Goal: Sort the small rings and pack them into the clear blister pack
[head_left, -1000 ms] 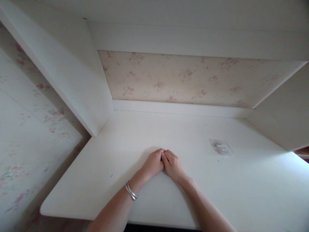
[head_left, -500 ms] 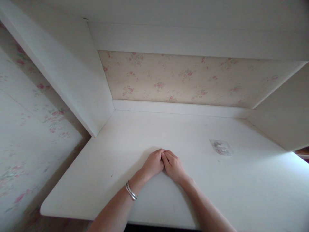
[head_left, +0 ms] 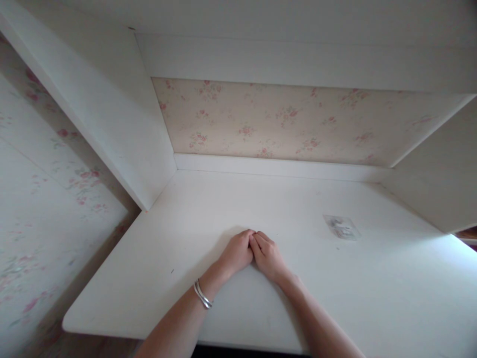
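In the head view, the left hand (head_left: 237, 251) and right hand (head_left: 267, 256) rest folded together, fingers curled, on the smooth white desk (head_left: 122, 293); whether they enclose anything cannot be told. Farther right lies a flat, see-through packet (head_left: 341, 227) with greyish contents.

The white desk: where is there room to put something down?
The front middle is crowded: the left hand and right hand touch there. Bare desk lies between them and the back strip, and between the plastic packet and the right panel.
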`<state>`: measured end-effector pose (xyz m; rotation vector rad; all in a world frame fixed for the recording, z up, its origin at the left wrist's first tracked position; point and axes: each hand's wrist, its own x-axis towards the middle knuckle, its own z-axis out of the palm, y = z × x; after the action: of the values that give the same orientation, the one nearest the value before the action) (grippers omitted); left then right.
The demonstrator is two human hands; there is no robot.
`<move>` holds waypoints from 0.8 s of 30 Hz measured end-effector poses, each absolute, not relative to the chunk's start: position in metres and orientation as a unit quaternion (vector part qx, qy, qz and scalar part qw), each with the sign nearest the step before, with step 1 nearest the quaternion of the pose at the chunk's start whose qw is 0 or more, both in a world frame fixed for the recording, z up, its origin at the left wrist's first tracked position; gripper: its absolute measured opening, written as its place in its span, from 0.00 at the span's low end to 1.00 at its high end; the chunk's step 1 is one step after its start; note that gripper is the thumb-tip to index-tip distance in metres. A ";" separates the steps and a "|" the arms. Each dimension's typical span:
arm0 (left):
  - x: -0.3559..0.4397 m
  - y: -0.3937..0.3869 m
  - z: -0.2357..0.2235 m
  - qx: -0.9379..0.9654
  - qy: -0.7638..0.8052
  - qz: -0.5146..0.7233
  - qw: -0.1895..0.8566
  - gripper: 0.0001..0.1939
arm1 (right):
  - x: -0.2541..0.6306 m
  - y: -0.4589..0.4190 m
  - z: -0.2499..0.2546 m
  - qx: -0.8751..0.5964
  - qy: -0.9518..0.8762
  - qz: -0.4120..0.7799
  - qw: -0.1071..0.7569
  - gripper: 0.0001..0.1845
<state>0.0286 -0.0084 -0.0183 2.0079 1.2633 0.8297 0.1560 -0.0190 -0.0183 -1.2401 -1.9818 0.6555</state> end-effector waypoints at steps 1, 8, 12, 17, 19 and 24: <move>0.029 -0.009 -0.018 0.760 0.478 0.313 0.308 0.17 | 0.156 -0.019 -0.018 -0.478 -0.765 0.254 0.349 0.18; 0.028 -0.008 -0.018 0.764 0.475 0.313 0.305 0.16 | 0.156 -0.020 -0.017 -0.479 -0.764 0.254 0.350 0.19; 0.028 -0.008 -0.018 0.764 0.476 0.311 0.305 0.17 | 0.156 -0.019 -0.018 -0.478 -0.766 0.253 0.349 0.18; 0.029 -0.008 -0.017 0.762 0.476 0.313 0.308 0.16 | 0.157 -0.019 -0.020 -0.471 -0.773 0.250 0.343 0.18; 0.029 -0.008 -0.017 0.762 0.476 0.314 0.308 0.17 | 0.157 -0.019 -0.019 -0.470 -0.773 0.252 0.344 0.18; 0.028 -0.008 -0.017 0.759 0.476 0.318 0.310 0.16 | 0.156 -0.020 -0.016 -0.473 -0.769 0.258 0.344 0.18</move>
<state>0.0283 -0.0083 -0.0172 2.0051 1.2561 0.8389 0.1564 -0.0200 -0.0164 -1.2287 -1.9972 0.6710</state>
